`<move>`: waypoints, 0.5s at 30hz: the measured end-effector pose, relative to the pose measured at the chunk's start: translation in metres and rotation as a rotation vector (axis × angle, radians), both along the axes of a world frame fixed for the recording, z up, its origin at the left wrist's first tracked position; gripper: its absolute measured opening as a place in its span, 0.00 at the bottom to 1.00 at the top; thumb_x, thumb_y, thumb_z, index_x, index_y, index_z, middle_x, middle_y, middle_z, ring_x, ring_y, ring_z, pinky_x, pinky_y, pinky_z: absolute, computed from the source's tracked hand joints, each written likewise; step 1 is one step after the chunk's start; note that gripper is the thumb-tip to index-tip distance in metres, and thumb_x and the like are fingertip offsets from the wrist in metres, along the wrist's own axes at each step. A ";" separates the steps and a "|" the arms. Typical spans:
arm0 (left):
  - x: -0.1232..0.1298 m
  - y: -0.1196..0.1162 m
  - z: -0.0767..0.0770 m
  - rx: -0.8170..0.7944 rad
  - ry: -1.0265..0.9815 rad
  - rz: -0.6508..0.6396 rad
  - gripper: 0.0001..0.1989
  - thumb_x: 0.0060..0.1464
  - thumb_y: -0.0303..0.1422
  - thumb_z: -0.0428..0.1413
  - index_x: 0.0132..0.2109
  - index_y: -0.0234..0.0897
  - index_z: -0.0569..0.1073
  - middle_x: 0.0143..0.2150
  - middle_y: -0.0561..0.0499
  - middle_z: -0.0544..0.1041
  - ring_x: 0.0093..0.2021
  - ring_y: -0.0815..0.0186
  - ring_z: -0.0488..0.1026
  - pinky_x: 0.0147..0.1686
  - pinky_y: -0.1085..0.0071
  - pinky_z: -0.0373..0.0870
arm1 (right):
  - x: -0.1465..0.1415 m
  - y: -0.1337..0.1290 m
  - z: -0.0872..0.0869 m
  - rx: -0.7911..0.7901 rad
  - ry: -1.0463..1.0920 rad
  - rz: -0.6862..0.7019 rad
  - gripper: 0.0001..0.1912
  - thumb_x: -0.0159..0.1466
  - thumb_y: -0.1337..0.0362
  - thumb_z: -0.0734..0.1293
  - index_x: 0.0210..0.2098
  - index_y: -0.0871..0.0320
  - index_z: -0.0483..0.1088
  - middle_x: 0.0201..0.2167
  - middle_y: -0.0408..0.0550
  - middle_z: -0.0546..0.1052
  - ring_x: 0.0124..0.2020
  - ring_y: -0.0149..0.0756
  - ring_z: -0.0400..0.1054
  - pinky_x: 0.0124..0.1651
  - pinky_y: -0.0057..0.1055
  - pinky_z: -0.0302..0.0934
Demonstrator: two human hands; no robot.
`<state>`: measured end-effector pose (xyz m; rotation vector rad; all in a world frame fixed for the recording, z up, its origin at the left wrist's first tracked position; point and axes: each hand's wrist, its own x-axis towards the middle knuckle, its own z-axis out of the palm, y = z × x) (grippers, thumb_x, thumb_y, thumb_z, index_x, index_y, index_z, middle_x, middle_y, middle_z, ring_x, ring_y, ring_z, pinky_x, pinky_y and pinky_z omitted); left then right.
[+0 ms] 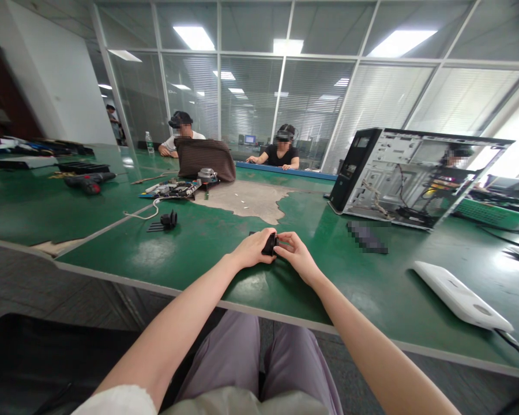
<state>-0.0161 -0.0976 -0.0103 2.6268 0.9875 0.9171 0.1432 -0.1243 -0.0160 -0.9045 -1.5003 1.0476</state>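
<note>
Both hands (254, 249) (300, 256) hold a black part (269, 246), fingers (289, 237) half-curled.

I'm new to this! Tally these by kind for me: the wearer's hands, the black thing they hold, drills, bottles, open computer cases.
Hands: 2 (left hand, right hand)
Black thing: 1
Drill: 1
Bottle: 1
Computer case: 1
Total: 6

One camera sits on the person's head. It looks forward and down past the lap (233, 357) at the left hand (256, 250) and right hand (298, 255), near by, then over the green worktop (199, 251) to the far glass wall (248, 101).
</note>
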 end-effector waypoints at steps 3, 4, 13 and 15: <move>0.000 -0.001 0.000 -0.004 0.001 0.000 0.28 0.41 0.33 0.56 0.50 0.40 0.55 0.44 0.48 0.66 0.41 0.59 0.68 0.38 0.67 0.63 | 0.000 0.000 0.000 -0.009 0.001 0.023 0.19 0.49 0.64 0.68 0.40 0.54 0.63 0.43 0.46 0.70 0.45 0.35 0.66 0.51 0.37 0.57; 0.000 -0.001 0.001 -0.005 0.002 0.002 0.28 0.40 0.33 0.56 0.50 0.40 0.55 0.44 0.48 0.66 0.41 0.59 0.68 0.39 0.67 0.63 | 0.001 -0.001 0.001 -0.015 -0.001 0.032 0.19 0.49 0.64 0.68 0.40 0.55 0.63 0.42 0.46 0.70 0.44 0.36 0.66 0.50 0.38 0.57; 0.000 -0.001 0.001 0.002 0.008 0.010 0.29 0.40 0.33 0.57 0.50 0.40 0.55 0.44 0.48 0.67 0.42 0.59 0.68 0.38 0.67 0.63 | 0.001 -0.004 0.004 -0.025 -0.015 0.014 0.11 0.52 0.62 0.67 0.35 0.54 0.64 0.35 0.44 0.72 0.39 0.34 0.67 0.45 0.37 0.61; 0.000 0.000 0.001 0.005 0.008 0.010 0.29 0.40 0.33 0.57 0.50 0.39 0.54 0.44 0.47 0.67 0.42 0.58 0.68 0.38 0.66 0.63 | 0.000 -0.003 0.003 -0.017 -0.008 -0.001 0.10 0.52 0.62 0.66 0.34 0.55 0.64 0.36 0.44 0.72 0.39 0.34 0.67 0.46 0.37 0.60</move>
